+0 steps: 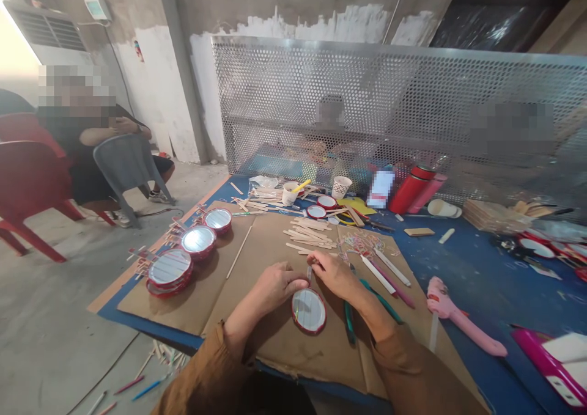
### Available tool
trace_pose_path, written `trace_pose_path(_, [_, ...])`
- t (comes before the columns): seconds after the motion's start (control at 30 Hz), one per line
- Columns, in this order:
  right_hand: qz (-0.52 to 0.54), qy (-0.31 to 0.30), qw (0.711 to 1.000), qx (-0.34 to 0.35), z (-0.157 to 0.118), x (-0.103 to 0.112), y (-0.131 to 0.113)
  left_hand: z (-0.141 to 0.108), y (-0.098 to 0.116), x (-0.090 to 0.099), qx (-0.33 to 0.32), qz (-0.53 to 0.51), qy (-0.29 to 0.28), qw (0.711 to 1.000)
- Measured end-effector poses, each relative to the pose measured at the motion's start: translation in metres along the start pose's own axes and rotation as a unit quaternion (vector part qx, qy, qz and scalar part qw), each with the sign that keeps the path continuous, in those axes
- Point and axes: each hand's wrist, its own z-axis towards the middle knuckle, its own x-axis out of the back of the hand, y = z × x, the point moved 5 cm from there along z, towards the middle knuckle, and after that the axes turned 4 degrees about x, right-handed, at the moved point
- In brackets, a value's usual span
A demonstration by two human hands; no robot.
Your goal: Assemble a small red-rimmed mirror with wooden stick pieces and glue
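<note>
Beyond the red-rimmed disc (pixel 309 311), right hand (pixel 331 273) pinches 1 strip (pixel 309 273) pointing away; for nearer left hand (pixel 279 282), grip is unclear.

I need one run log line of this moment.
left hand: at short pale strip; right hand: at same strip; red-rimmed pale disc: on brown cardboard; pink plastic glue gun: unheld

On the cardboard (pixel 261 244), three stacks of discs (pixel 169 267), one single disc (pixel 309 317); right of the cardboard, one glue gun (pixel 463 323), one power strip (pixel 534 355); beyond the cardboard, three cups (pixel 290 195), two flasks (pixel 409 192), one phone (pixel 381 189).
</note>
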Motion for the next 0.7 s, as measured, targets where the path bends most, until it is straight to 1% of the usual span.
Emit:
trace_pose_path(0.23, [0.002,-0.005,1.000,0.000,-0.0009,0.0019,-0.0018,0.0007,0.0053,0.0009,-0.023,0.036,-0.001,0.999])
trace_pose_path(0.53, [0.008,0.002,1.000,0.006,-0.0008,-0.0005,-0.0011,0.0015,0.0059,-0.0014,-0.009,0.069,-0.015,0.997])
trace_pose_path(0.63, [0.008,0.007,1.000,0.010,0.0002,-0.0026,0.0013,0.0011,0.0067,0.0009,-0.003,0.056,-0.016,0.998])
trace_pose_path(0.7, [0.009,0.010,1.000,0.012,0.0005,-0.0029,0.0021,0.0003,0.0065,0.0036,0.010,0.025,-0.015,1.000])
